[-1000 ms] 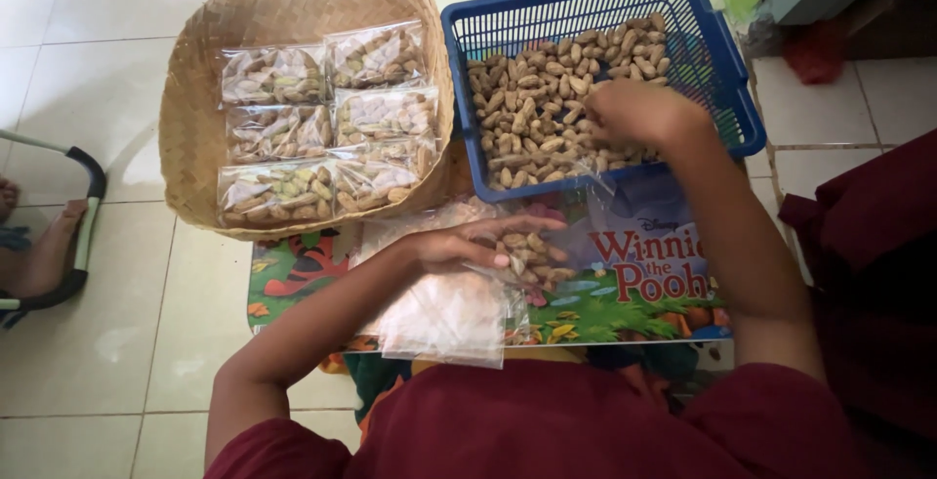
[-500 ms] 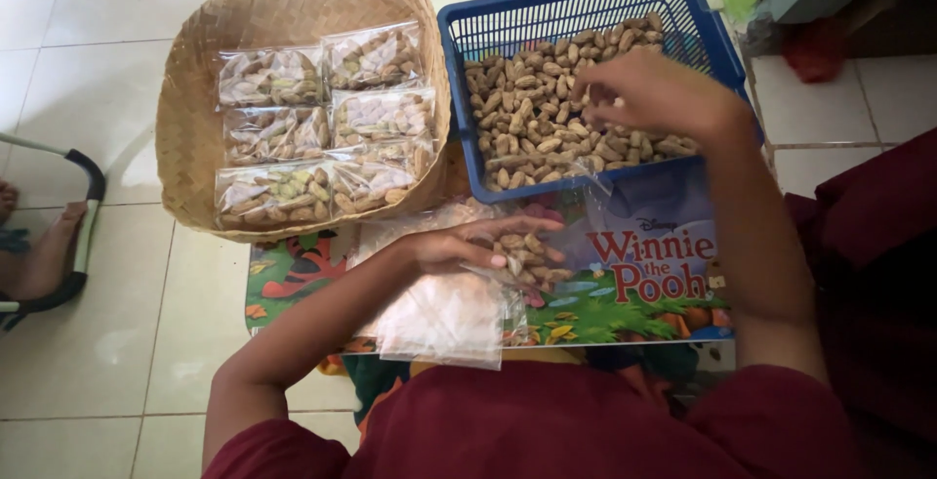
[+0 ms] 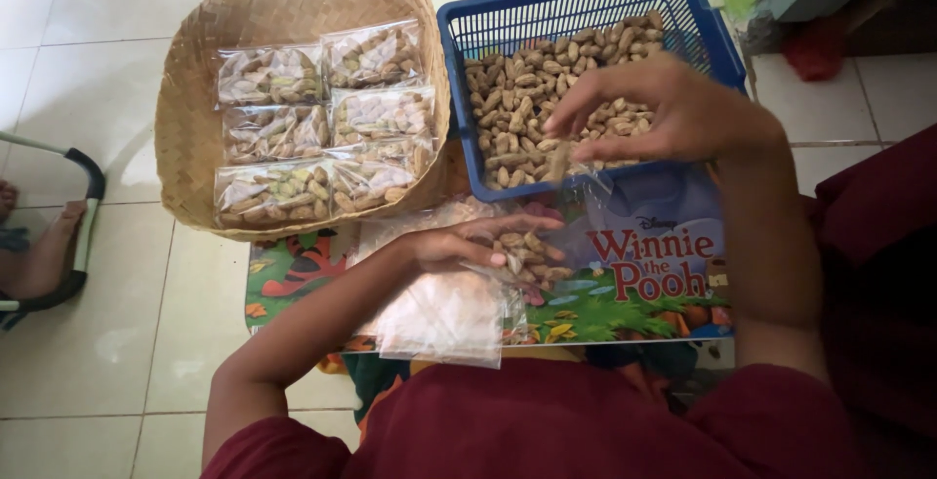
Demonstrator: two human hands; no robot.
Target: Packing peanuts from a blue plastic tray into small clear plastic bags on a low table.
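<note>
A: Where are the packages?

B: Six sealed clear bags of peanuts (image 3: 322, 118) lie flat, in two columns, in the round woven tray (image 3: 195, 69) left of the blue basket (image 3: 586, 0).

A: Basket?

B: Rectangular plastic lattice, part-filled with loose tan peanuts in the shell (image 3: 517, 98).

A: Hands?

B: Right hand (image 3: 673, 113) is over the basket's near edge, fingers pinched together on a few peanuts. Left hand (image 3: 468, 242), in front of the basket, holds open a thin clear bag (image 3: 444, 313) with some peanuts at its mouth, fingers clamped on the film.

A: Underneath?

B: Glossy cartoon-printed board (image 3: 644, 264), red lettering, on pale floor tiles (image 3: 107, 323).
</note>
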